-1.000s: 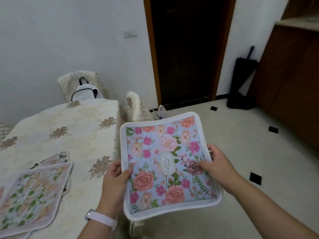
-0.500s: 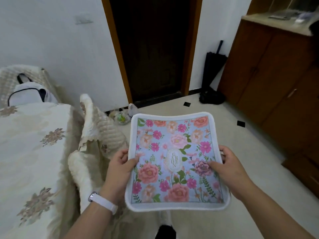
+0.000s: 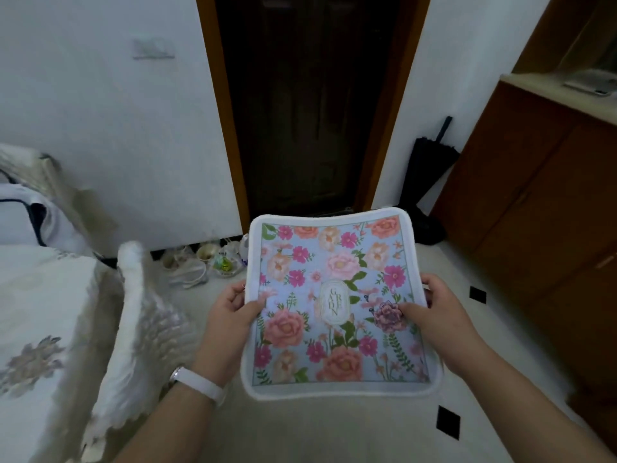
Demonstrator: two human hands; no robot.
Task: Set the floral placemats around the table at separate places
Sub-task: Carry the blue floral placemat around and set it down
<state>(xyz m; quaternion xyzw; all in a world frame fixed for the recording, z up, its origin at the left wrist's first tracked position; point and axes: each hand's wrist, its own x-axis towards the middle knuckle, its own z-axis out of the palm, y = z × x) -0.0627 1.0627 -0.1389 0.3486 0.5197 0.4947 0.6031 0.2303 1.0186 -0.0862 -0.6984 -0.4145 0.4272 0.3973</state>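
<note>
I hold a floral placemat [image 3: 337,295] flat in front of me, above the floor. It is light blue with pink and peach flowers, a white border and a small "GARDEN" label in the middle. My left hand [image 3: 230,312] grips its left edge, thumb on top. On the opposite edge my right hand [image 3: 434,315] grips the same way. The table [image 3: 40,312], under a cream cloth with brown flower motifs, lies at the left edge of view. No other placemats show now.
A chair [image 3: 140,329] with a cream quilted cover stands beside the table. Cups and small items [image 3: 207,259] sit on the floor by a dark doorway [image 3: 307,105]. A black umbrella [image 3: 427,175] leans next to a wooden cabinet [image 3: 541,212] on the right.
My view has swung right, away from the table. The placemats lying on the table have gone out of view; doorway and cabinet now fill the frame. Both hands keep the same hold.
</note>
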